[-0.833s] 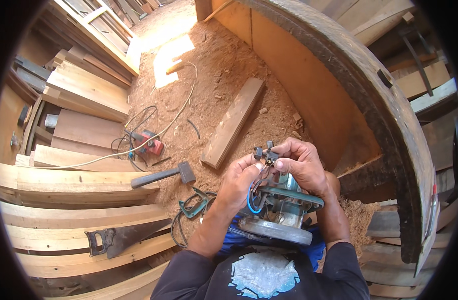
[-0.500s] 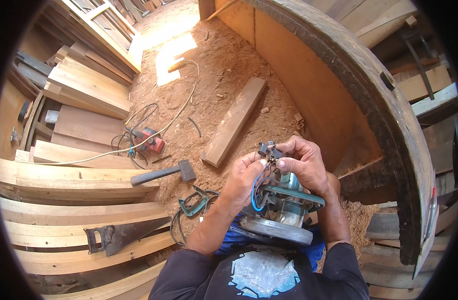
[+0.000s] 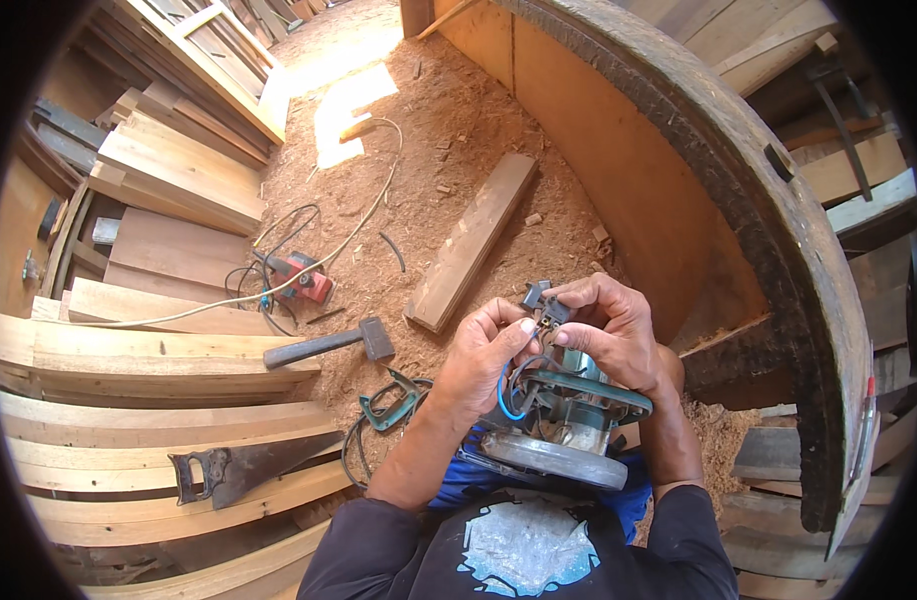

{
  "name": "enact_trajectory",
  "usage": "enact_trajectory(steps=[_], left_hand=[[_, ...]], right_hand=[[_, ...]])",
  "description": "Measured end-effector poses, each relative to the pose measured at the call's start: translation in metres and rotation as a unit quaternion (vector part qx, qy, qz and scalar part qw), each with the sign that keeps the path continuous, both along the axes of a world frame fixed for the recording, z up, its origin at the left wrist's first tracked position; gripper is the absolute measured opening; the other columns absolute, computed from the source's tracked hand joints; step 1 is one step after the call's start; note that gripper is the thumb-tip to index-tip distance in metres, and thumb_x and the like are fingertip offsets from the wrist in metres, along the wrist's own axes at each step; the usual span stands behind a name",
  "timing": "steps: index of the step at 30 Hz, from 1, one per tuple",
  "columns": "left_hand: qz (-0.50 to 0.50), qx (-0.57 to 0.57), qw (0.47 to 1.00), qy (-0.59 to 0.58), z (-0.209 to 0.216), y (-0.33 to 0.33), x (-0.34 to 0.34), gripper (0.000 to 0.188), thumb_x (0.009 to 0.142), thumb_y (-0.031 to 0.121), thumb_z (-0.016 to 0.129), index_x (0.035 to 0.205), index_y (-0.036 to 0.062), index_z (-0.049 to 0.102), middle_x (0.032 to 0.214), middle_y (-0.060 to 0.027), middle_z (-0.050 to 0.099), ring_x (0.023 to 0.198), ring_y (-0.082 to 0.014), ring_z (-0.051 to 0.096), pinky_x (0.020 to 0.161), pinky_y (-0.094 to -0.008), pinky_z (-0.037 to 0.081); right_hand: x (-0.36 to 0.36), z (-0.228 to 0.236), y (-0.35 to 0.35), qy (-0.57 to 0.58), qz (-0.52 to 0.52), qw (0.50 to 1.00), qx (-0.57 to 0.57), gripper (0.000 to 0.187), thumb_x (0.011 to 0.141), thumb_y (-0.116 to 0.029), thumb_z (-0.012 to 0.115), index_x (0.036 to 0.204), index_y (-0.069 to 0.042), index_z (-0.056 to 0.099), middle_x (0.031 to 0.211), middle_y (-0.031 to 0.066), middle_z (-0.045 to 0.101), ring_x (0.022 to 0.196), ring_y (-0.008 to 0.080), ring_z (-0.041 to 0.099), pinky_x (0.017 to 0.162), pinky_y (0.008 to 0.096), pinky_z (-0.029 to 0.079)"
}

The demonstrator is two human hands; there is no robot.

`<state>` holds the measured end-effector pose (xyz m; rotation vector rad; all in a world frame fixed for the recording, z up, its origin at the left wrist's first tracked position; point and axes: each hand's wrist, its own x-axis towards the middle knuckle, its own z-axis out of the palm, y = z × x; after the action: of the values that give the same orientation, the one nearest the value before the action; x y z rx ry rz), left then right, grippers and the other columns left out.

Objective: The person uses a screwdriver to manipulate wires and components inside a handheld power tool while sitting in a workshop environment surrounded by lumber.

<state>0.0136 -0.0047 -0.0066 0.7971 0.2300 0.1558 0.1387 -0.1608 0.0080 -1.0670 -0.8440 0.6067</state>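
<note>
A small black plastic block [image 3: 552, 313] sits up in the air between the 2 hands, above the near part of the sawdust-strewn floor [image 3: 348, 225]. Its long axis slants from upper left to lower right, and a thin bright-blue wire [image 3: 504, 398] loops down beneath it. The left hand [image 3: 481, 352] pinches its lower-left side between thumb and fingertips; the right hand [image 3: 618, 335] grips its right side, thumb below, fingers above.

Below them, a green-and-silver power tool [image 3: 583, 405] rests on the lap, its round grey metal base toward the body and its motor end pointing away, slightly right.

The dark shirt [image 3: 378, 560] bears a ragged grey-and-pale-blue print. At the floor's left edge lies a red, boxy power tool [image 3: 308, 286]; nearby, a grey-headed hammer [image 3: 375, 339] has its handle across the pale timber stack [image 3: 128, 355]. A dark-handled handsaw [image 3: 253, 475] points right, its tip near the stack's right edge.
</note>
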Motion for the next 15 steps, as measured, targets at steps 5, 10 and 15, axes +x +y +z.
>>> enact_trajectory(steps=[5,10,15], left_hand=[[0.004,-0.022,1.000,-0.018,0.0002,-0.0013,0.0012,0.010,0.099,0.010,0.064,0.100,0.0033,0.056,0.082,-0.0082,0.067,0.073,-0.0129,0.066,0.066,-0.0251,0.057],[0.003,-0.050,0.998,-0.042,0.0009,-0.0009,-0.0002,0.007,0.098,0.007,0.062,0.101,0.0024,0.057,0.084,-0.0109,0.070,0.073,-0.0149,0.069,0.068,-0.0267,0.059],[-0.002,-0.024,0.999,-0.041,0.0016,0.0003,-0.0021,0.006,0.096,0.005,0.063,0.101,0.0050,0.061,0.084,-0.0066,0.069,0.075,-0.0090,0.063,0.071,-0.0262,0.058]], right_hand=[[0.0000,0.0003,-0.0013,-0.002,-0.004,1.000,-0.012,0.029,0.087,0.001,0.076,0.113,0.003,0.063,0.113,0.0127,0.070,0.100,0.0150,0.067,0.087,0.0311,0.056],[-0.0013,0.0020,-0.0006,0.007,-0.004,1.000,-0.006,0.028,0.087,0.000,0.077,0.112,0.003,0.063,0.113,0.0121,0.070,0.100,0.0148,0.067,0.087,0.0308,0.056],[-0.0014,0.0013,-0.0015,0.001,-0.006,1.000,-0.012,0.029,0.087,-0.002,0.077,0.112,0.003,0.063,0.113,0.0120,0.070,0.099,0.0142,0.067,0.087,0.0309,0.056]])
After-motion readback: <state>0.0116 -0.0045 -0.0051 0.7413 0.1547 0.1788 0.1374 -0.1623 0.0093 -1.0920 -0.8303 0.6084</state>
